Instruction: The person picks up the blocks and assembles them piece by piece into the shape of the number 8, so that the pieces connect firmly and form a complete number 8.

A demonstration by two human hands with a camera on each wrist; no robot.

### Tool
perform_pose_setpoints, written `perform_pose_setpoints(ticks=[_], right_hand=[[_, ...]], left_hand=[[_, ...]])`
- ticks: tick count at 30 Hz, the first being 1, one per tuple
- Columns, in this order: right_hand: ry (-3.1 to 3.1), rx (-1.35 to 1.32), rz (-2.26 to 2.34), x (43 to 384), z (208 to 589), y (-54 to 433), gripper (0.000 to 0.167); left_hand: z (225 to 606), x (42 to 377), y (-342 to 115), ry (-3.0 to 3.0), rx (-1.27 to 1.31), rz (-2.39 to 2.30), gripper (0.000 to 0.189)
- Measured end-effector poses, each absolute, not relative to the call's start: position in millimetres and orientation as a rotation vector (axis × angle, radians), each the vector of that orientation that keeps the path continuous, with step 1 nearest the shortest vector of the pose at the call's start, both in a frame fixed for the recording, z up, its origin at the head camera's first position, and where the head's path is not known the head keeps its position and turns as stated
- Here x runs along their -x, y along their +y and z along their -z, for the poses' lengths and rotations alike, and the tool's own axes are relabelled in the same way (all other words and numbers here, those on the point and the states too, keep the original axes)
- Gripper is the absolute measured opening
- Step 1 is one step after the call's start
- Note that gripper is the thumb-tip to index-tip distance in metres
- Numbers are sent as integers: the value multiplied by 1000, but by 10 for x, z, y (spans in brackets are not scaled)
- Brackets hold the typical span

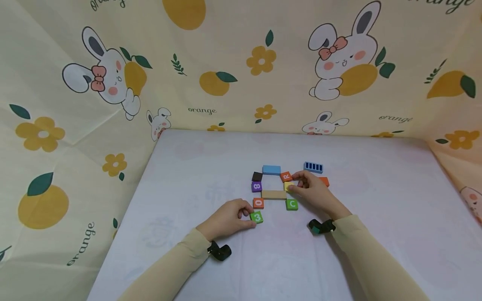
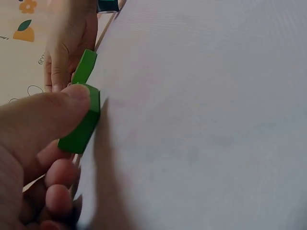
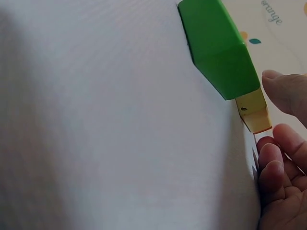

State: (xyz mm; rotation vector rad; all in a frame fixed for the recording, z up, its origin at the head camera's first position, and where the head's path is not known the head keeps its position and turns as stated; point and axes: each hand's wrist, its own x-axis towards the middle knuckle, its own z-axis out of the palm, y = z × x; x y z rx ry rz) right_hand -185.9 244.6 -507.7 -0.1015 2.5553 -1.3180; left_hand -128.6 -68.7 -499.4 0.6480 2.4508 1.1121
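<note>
My left hand (image 1: pixel 227 218) pinches a green block marked 3 (image 1: pixel 257 217) between thumb and fingers, low against the white table. In the left wrist view the thumb lies across this green block (image 2: pixel 81 129). My right hand (image 1: pixel 314 191) is at the right side of the block outline, thumb at a yellow block (image 1: pixel 287 186) and index finger beside an orange R block (image 1: pixel 286 176). In the right wrist view its thumb and fingers stand apart, nothing visible gripped between them; the yellow block (image 3: pixel 254 112) is partly hidden behind a green block (image 3: pixel 220 48).
The outline also has a blue block (image 1: pixel 271 170), black block (image 1: pixel 257 176), purple 8 block (image 1: pixel 256 186), tan plank (image 1: pixel 273 195), orange 0 block (image 1: pixel 258 203) and green C block (image 1: pixel 291 204). Right of it lie a blue striped block (image 1: pixel 313 167) and an orange block (image 1: pixel 324 181).
</note>
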Motion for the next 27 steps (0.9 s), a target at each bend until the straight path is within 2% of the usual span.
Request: perform_pose_setpoints(ticks=[9, 27], right_hand=[[2541, 114, 1347, 1840, 5053, 2444, 49], [2546, 104, 1331, 1834, 5059, 2439, 55]], left_hand=[[4999, 1277, -636, 2489, -594, -1114, 29], [5022, 1261, -582, 2534, -534, -1121, 31]])
